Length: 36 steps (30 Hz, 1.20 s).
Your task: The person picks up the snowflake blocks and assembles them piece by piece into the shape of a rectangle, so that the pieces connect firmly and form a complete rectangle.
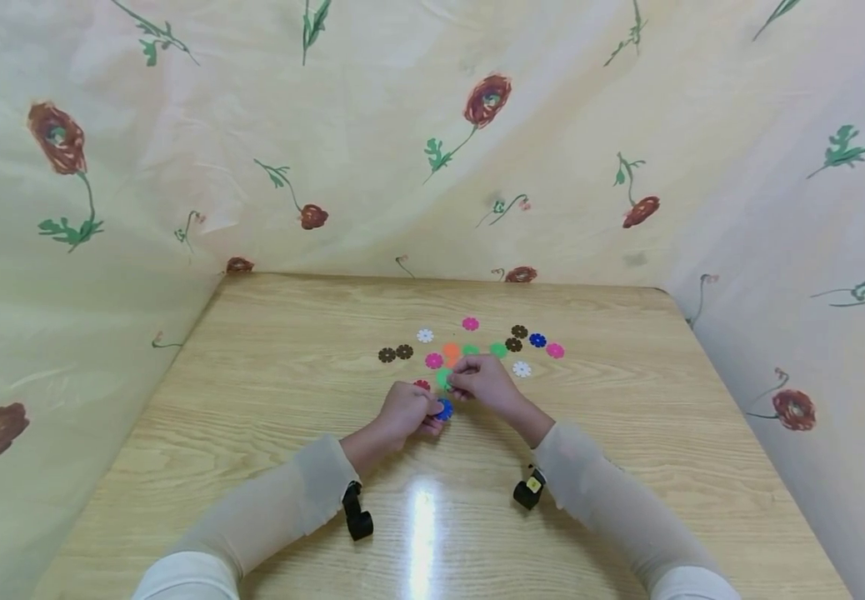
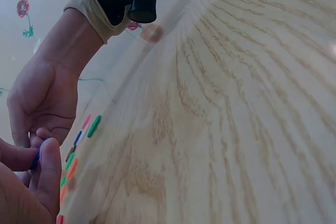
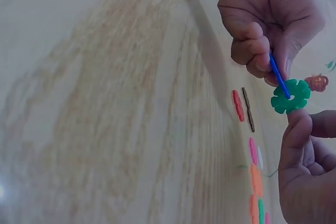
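A blue flower-shaped plastic disc is pinched between the thumb and fingers of my left hand. My right hand pinches a green notched disc by its edge. In the right wrist view the blue disc stands edge-on across the face of the green one, near its centre hole. Whether the two are joined cannot be told. In the left wrist view my fingers cover most of the blue disc. A red disc lies on the table just beyond my left hand.
Several loose discs lie flat on the wooden table beyond my hands: orange, pink, white, brown and dark blue. Flower-printed cloth hangs along the back and both sides.
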Available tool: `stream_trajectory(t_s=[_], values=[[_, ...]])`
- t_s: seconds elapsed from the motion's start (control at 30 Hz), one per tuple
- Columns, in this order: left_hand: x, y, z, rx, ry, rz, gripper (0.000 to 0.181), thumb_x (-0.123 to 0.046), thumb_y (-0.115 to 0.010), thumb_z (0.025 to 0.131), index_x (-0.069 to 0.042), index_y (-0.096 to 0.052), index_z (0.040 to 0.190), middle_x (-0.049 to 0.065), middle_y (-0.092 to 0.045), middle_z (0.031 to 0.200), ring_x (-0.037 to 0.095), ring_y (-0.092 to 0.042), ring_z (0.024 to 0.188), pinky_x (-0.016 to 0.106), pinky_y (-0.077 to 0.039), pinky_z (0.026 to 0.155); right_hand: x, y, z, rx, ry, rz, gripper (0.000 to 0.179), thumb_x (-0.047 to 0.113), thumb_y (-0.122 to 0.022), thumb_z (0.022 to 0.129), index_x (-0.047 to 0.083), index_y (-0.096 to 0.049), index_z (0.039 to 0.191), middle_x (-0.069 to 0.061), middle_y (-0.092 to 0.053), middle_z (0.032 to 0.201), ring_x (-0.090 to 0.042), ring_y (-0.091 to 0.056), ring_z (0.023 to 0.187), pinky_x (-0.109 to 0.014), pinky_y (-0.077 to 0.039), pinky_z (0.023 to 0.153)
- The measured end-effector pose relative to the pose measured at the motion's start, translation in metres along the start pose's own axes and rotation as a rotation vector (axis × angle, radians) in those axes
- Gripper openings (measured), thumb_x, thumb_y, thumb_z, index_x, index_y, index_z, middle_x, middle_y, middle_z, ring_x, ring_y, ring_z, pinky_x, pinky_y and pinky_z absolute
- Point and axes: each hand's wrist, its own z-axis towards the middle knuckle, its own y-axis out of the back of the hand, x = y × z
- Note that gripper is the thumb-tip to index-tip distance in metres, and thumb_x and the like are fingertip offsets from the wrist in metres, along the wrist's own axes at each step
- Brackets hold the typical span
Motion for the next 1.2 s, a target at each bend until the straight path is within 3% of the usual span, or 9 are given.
stream_trajectory(t_s=[0.3, 0.7, 1.2], values=[[0.0030, -0.0032, -0.0038, -0.041, 0.003, -0.009, 0.015, 0.006, -0.064, 0.089, 0.014, -0.070, 0.100, 0.016, -0.071, 0.074, 0.016, -0.067, 0.054, 0.028, -0.061, 0.056, -0.0020, -0.0064, -0.0014, -0.031, 0.018, 0.015, 0.008, -0.004, -0.066, 0.093, -0.012, -0.066, 0.095, -0.012, -0.071, 0.078, -0.016, -0.064, 0.064, -0.024, -0.059, 0.060], [0.0067, -0.0062, 0.0005, -0.050, -0.039, -0.027, 0.015, 0.005, -0.063, 0.089, 0.013, -0.071, 0.100, 0.017, -0.072, 0.076, 0.015, -0.067, 0.053, 0.029, -0.062, 0.057, -0.0003, 0.0004, -0.0009, 0.000, 0.014, 0.039, 0.010, -0.003, -0.066, 0.094, -0.012, -0.067, 0.098, -0.012, -0.070, 0.079, -0.016, -0.062, 0.065, -0.024, -0.057, 0.061], [0.0052, -0.0087, -0.0022, -0.073, -0.025, 0.003, 0.019, 0.006, -0.064, 0.088, 0.014, -0.070, 0.104, 0.017, -0.071, 0.076, 0.015, -0.065, 0.052, 0.027, -0.060, 0.054, -0.0028, -0.0002, -0.0041, -0.029, -0.004, 0.029, 0.008, -0.002, -0.066, 0.093, -0.010, -0.067, 0.095, -0.008, -0.070, 0.076, -0.013, -0.059, 0.061, -0.020, -0.052, 0.056]])
